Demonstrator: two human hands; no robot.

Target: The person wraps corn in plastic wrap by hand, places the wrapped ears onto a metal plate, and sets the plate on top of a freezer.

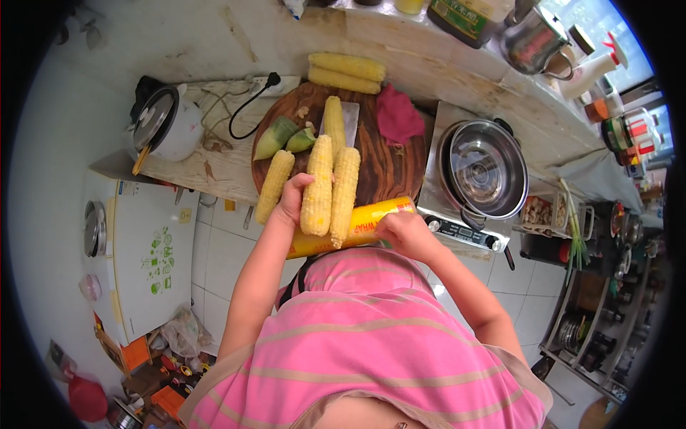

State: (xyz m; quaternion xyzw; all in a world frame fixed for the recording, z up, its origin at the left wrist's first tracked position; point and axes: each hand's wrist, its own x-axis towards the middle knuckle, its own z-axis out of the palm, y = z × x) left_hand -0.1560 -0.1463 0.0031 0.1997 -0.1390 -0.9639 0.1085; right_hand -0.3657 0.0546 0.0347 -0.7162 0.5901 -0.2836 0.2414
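Observation:
My left hand (296,198) grips a peeled corn cob (317,187), its thumb lying across the near side. Close against that cob on the right is a second cob (345,193); whether my fingers hold it too is hidden. A yellow plastic wrap roll (364,222) bearing red print lies crosswise before my body, partly behind the cobs. Near the roll's right end, my right hand (410,236) has curled fingers pinching at its surface. Another cob (275,185) rests left of my left hand. A further cob (334,120) lies on a cleaver blade (349,119).
Under these is a round wooden chopping board (391,174) with green husk pieces (276,138) and a magenta cloth (399,115). Two cobs (345,72) lie behind it. To the right, a steel pan (487,169) sits on a cooktop (466,228). A rice cooker (169,126) stands left.

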